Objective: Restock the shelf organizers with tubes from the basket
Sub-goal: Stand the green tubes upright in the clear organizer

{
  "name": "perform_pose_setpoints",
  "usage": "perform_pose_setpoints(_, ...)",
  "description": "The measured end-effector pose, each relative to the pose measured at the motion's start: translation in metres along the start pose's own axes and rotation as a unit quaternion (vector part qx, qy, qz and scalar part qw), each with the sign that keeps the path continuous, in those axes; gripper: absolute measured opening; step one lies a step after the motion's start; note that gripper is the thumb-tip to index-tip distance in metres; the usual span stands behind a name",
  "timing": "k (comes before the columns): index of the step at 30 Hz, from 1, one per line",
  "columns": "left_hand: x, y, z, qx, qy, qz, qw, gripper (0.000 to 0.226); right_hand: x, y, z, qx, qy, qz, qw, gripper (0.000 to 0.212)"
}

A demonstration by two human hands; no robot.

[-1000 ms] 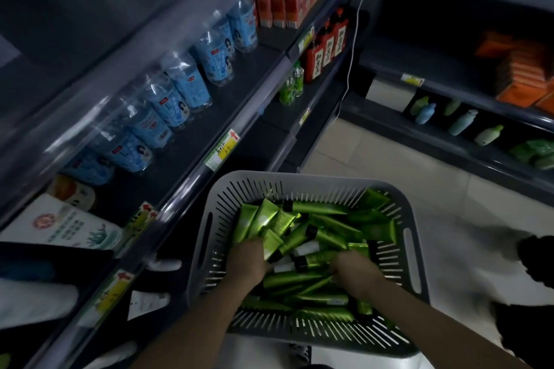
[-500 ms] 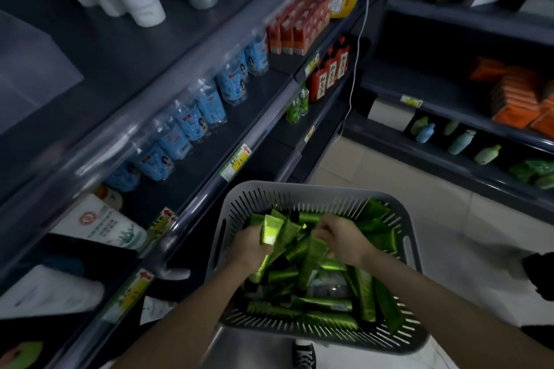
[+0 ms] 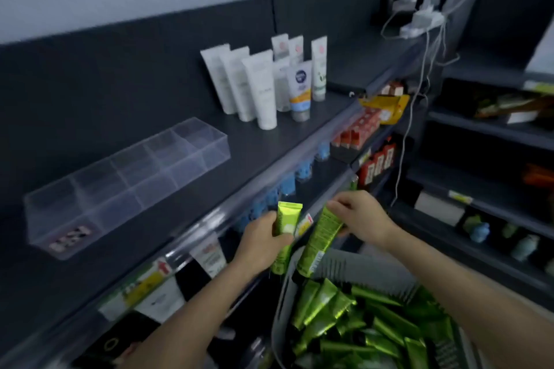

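My left hand (image 3: 263, 244) gripped one bright green plastic tube (image 3: 287, 219) near the centre of the frame, with its crimped end up. My right hand (image 3: 364, 219) closed its fingers round the upper end of a second green tube (image 3: 322, 234), which hung tilted with its cap end down. That made two tubes held, one in each hand, side by side just above the far rim of the grey slotted plastic basket (image 3: 359, 268) at lower right.

The basket held a loose heap of matching green tubes (image 3: 359, 323), which overlapped too much for me to count.

At the left of the frame, one clear acrylic organizer (image 3: 129, 180) lay on the dark top shelf (image 3: 269, 141). It was divided into two rows of compartments. Its lower-left compartment held a small pink, black and white item (image 3: 70, 237) that was too blurred to identify.

In the upper middle stood a cluster of upright tubes, caps down. Three plain white tubes (image 3: 260, 90) formed a front row. Beside them was one tube with a blue badge (image 3: 299, 90), and several more overlapped behind.
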State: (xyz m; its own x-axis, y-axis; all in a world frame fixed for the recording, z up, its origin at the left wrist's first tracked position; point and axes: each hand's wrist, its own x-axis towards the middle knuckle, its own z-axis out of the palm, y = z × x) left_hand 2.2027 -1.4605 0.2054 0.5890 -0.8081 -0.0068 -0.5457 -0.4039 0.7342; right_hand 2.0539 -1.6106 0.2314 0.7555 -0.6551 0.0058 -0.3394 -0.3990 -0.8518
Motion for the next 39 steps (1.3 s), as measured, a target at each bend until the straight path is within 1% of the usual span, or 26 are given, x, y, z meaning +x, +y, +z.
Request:
perform_pose_setpoints(4, -0.009, 0.023, -0.058, -0.014, 0.057, 0.050, 0.997, 0.018, 0.009, -0.066, 0.006, -0.016, 0.037, -0.090, 0.995, 0.040)
perform_pose_setpoints(7, -0.024, 0.041, -0.103, -0.034, 0.103, 0.082, 0.991, 0.013, 0.016, -0.113, 0.015, 0.007, 0.073, -0.155, 0.985, 0.041)
perform_pose_setpoints(10, -0.043, 0.051, -0.151, -0.054, 0.154, 0.103, 0.981, 0.014, 0.017, -0.163, 0.026, 0.029, 0.117, -0.194, 0.974, 0.037)
perform_pose_setpoints(11, -0.050, 0.051, -0.167, -0.053, 0.178, 0.103, 0.977, 0.013, 0.016, -0.179, 0.031, 0.041, 0.120, -0.205, 0.971, 0.037)
perform_pose_setpoints(13, -0.063, 0.044, -0.197, -0.061, 0.222, 0.095, 0.969, 0.013, 0.012, -0.209, 0.047, 0.094, 0.087, -0.213, 0.969, 0.038)
perform_pose_setpoints(15, -0.081, 0.033, -0.225, -0.071, 0.251, 0.081, 0.962, 0.018, 0.007, -0.236, 0.067, 0.122, 0.055, -0.224, 0.965, 0.037)
perform_pose_setpoints(17, -0.101, 0.020, -0.251, -0.061, 0.274, 0.063, 0.958, 0.022, 0.003, -0.259, 0.091, 0.131, 0.035, -0.228, 0.964, 0.035)
perform_pose_setpoints(20, -0.132, 0.000, -0.287, -0.034, 0.317, 0.037, 0.947, 0.016, -0.001, -0.292, 0.131, 0.133, 0.001, -0.226, 0.965, 0.036)
perform_pose_setpoints(25, -0.191, -0.042, -0.348, -0.008, 0.380, 0.007, 0.925, 0.017, -0.017, -0.347, 0.197, 0.139, -0.075, -0.208, 0.965, 0.034)
perform_pose_setpoints(28, -0.227, -0.071, -0.382, 0.020, 0.414, -0.016, 0.910, 0.019, -0.029, -0.376, 0.237, 0.154, -0.119, -0.205, 0.959, 0.028)
perform_pose_setpoints(31, -0.263, -0.100, -0.412, 0.049, 0.451, -0.054, 0.890, 0.018, -0.040, -0.401, 0.277, 0.192, -0.148, -0.202, 0.949, 0.011)
perform_pose_setpoints(32, -0.275, -0.110, -0.421, 0.053, 0.460, -0.067, 0.884, 0.018, -0.043, -0.408, 0.290, 0.200, -0.159, -0.200, 0.946, 0.011)
perform_pose_setpoints(36, -0.315, -0.151, -0.456, 0.082, 0.497, -0.112, 0.856, 0.019, -0.052, -0.432, 0.335, 0.213, -0.215, -0.159, 0.940, 0.020)
perform_pose_setpoints(39, -0.340, -0.182, -0.479, 0.101, 0.520, -0.140, 0.837, 0.018, -0.060, -0.448, 0.361, 0.235, -0.246, -0.121, 0.932, 0.015)
